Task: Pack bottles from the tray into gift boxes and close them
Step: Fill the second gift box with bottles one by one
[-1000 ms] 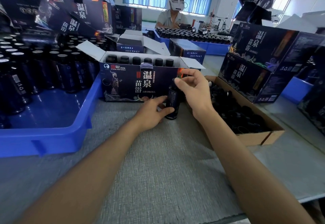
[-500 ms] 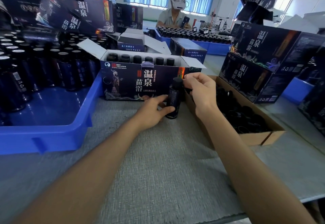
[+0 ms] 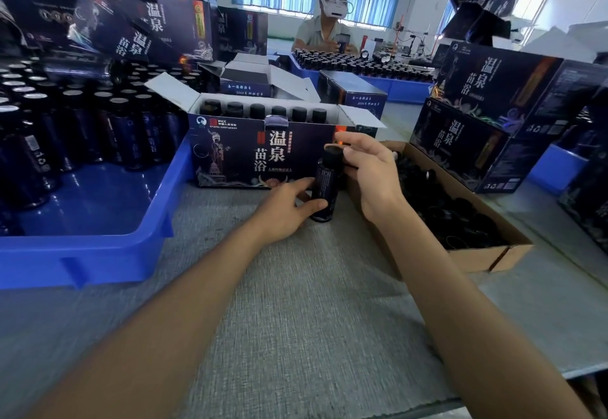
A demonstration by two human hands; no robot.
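While hands [image 3: 284,213] [image 3: 373,173] hold bottle [image 3: 324,181], gift box [image 3: 237,155] behind — PICC, 温泉苗浴

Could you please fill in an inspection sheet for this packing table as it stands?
Surface: grey table, textured mat.
Job's things: bottle upright on the table before the open gift box, which holds a row of bottles; blue tray left, partly stocked.
Clutter: cardboard box of dark round pieces, right.
Hands: left hand grips the bottle's body; right hand pinches its cap.
Cables: nothing seen.
Surroundings: closed gift boxes stacked; another person opposite.
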